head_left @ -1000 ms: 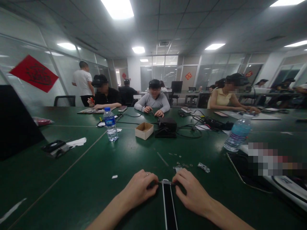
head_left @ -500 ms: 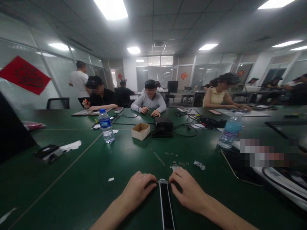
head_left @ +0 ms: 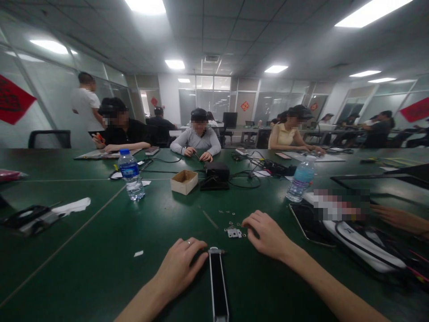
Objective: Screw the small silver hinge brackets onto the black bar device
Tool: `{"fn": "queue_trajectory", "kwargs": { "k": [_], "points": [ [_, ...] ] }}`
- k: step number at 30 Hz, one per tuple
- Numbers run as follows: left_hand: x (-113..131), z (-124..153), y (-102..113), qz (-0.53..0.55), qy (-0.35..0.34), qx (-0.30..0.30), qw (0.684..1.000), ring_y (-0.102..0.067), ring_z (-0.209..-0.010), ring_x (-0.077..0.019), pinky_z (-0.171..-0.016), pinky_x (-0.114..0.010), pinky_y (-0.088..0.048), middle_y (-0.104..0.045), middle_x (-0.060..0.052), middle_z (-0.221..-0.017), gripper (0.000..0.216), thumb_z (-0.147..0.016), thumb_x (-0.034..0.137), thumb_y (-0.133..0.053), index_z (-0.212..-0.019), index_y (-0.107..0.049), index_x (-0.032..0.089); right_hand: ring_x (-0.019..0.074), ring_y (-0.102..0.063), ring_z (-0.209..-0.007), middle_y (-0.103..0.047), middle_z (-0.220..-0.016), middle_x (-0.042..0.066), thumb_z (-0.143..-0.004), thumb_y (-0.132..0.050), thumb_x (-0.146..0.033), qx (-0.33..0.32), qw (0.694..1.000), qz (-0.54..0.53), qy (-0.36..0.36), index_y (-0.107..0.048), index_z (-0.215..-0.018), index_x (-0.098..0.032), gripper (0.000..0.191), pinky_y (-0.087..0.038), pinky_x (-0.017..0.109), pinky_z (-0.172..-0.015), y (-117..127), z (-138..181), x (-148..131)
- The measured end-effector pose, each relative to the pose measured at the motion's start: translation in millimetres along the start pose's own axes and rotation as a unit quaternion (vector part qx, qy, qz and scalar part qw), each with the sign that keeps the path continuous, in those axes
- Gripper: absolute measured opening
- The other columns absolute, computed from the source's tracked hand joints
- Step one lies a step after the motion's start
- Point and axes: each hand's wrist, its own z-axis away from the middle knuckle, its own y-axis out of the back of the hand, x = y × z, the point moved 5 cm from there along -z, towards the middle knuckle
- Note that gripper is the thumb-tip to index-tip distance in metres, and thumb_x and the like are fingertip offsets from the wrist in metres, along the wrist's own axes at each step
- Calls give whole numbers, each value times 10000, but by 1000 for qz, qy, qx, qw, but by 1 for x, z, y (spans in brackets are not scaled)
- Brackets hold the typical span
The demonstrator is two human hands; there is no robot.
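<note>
A long black bar with a silver frame lies lengthwise in front of me, with a thin rod sticking out on the right of its far end. My left hand rests to its left, thumb and forefinger closed at that far end. Just right of a small flat metal plate is my right hand, its fingers curved and apart from the thumb. Whatever lies under that palm is hidden. Around the plate are several tiny rings, and a thin clear strip lies farther left.
Two water bottles flank an open cardboard box and a black device. At right are a phone and a white pouch. Black tools lie left. Several people sit across the green table.
My right hand has left the bar's far end and moved right, uncovering the plate and covering where a metal bracket lay. My left hand stays at the bar. The view has turned right.
</note>
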Motion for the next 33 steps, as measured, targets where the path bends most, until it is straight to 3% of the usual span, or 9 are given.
{"fn": "queue_trajectory", "kwargs": {
  "k": [5, 9, 16, 20, 24, 28, 33],
  "points": [
    [0, 3, 1, 10, 4, 8, 1000, -593, -809, -184, -729, -303, -433, -660, -42, -980, 210, -964, 272, -417, -1068, -590, 212, 191, -558, -777, -629, -850, 46, -831, -546, -184, -57, 998, -20, -14, -650, -881, -191, 116, -452, 326, -692, -10, 2, 13],
    [0, 4, 1, 8, 8, 7, 1000, -590, -811, -195, -728, -318, -429, -652, -45, -985, 205, -962, 262, -413, -1067, -581, 207, 179, -552, -711, -612, -771, 27, -813, -560, -180, -50, 998, -21, -44, -636, -817, -192, 77, -439, 306, -645, -16, 2, 11],
    [2, 2, 3, 0, -4, 27, 1000, -585, -792, -191, -714, -316, -428, -650, -44, -951, 184, -949, 225, -415, -1037, -574, 198, 180, -528, -672, -599, -733, 43, -785, -565, -122, -55, 998, 25, -27, -599, -746, -163, 65, -410, 301, -609, -15, 0, 1],
    [6, 4, 7, -5, -27, 69, 997, -585, -783, -189, -700, -312, -429, -654, -51, -926, 173, -934, 197, -422, -1026, -568, 191, 178, -521, -695, -597, -746, 51, -770, -531, -76, 7, 998, 5, 55, -581, -757, -157, 96, -413, 305, -627, -14, 2, -22],
    [22, 7, 6, 6, -101, 96, 990, -610, -800, -172, -705, -290, -429, -669, -46, -920, 119, -928, 200, -464, -987, -568, 201, 166, -516, -700, -595, -741, 42, -842, -471, -110, 114, 973, -120, 163, -547, -809, -175, 105, -424, 295, -634, -12, 12, -64],
    [40, 11, 6, 9, -193, 131, 972, -617, -720, -139, -661, -270, -406, -674, -20, -816, 121, -964, 202, -465, -883, -555, 192, 169, -533, -729, -616, -771, 50, -883, -457, -131, 121, 943, -227, 210, -527, -854, -187, 94, -443, 300, -665, -15, 21, -95],
    [46, 11, 11, -5, -227, 132, 965, -591, -654, -118, -598, -269, -361, -665, -14, -775, 205, -990, 173, -425, -846, -571, 182, 171, -549, -751, -612, -786, 48, -887, -471, -135, 97, 944, -257, 184, -534, -878, -193, 86, -453, 293, -676, -18, 21, -93]
  ]
}}
